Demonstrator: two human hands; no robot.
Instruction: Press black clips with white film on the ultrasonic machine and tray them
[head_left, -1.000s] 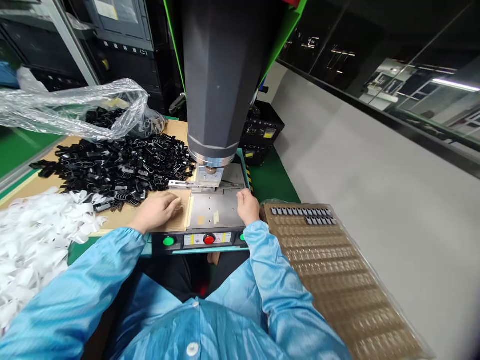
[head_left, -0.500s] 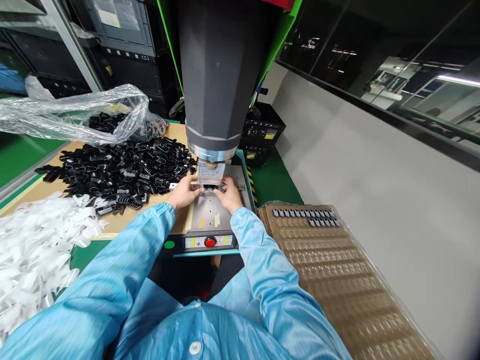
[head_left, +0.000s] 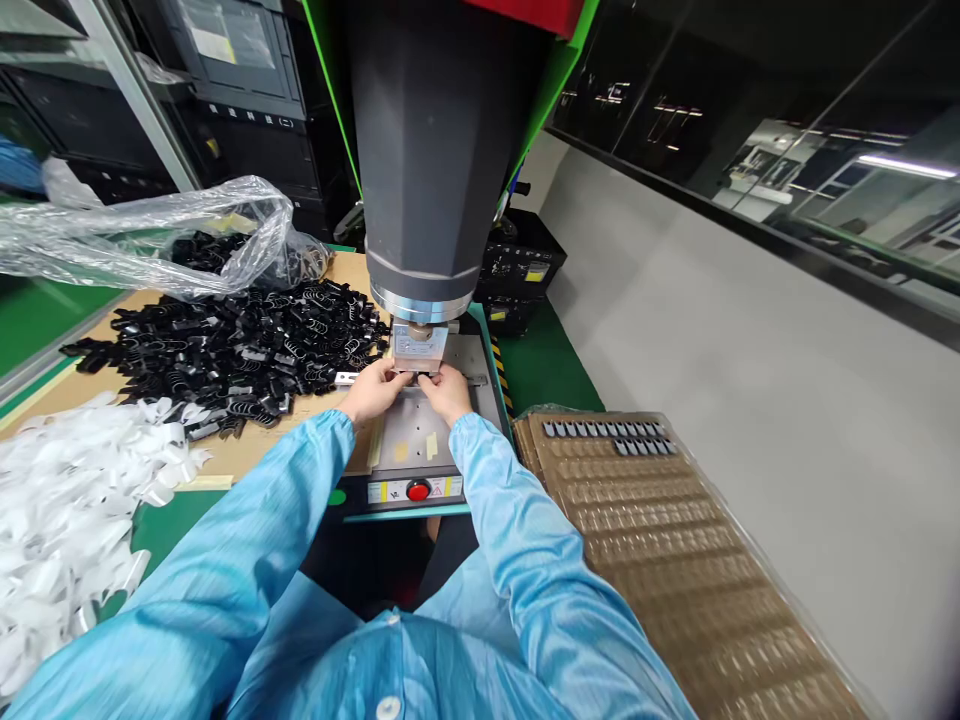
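My left hand [head_left: 375, 390] and my right hand [head_left: 448, 393] meet at a small metal fixture right under the press's metal block [head_left: 418, 345]. Thumbs and fingertips close in from both sides on a small black plastic part [head_left: 417, 378], mostly hidden by the fingers and the block. Below the hands lies the grey metal base plate [head_left: 411, 420], with small holes and bits of tape. A slotted metal strip [head_left: 346, 379] sticks out left of the fixture, beside my left hand.
Black plastic parts [head_left: 247, 345] lie heaped on the left, with white curled pieces [head_left: 82, 490] nearer and a clear plastic bag [head_left: 255, 215] behind. A red button [head_left: 418, 490] sits on the machine's front. On the right, a brown tray [head_left: 622, 540] holds rows of small dark pieces.
My hands have drawn closer together under the block, thumbs nearly meeting over the black part. The view has shifted slightly.
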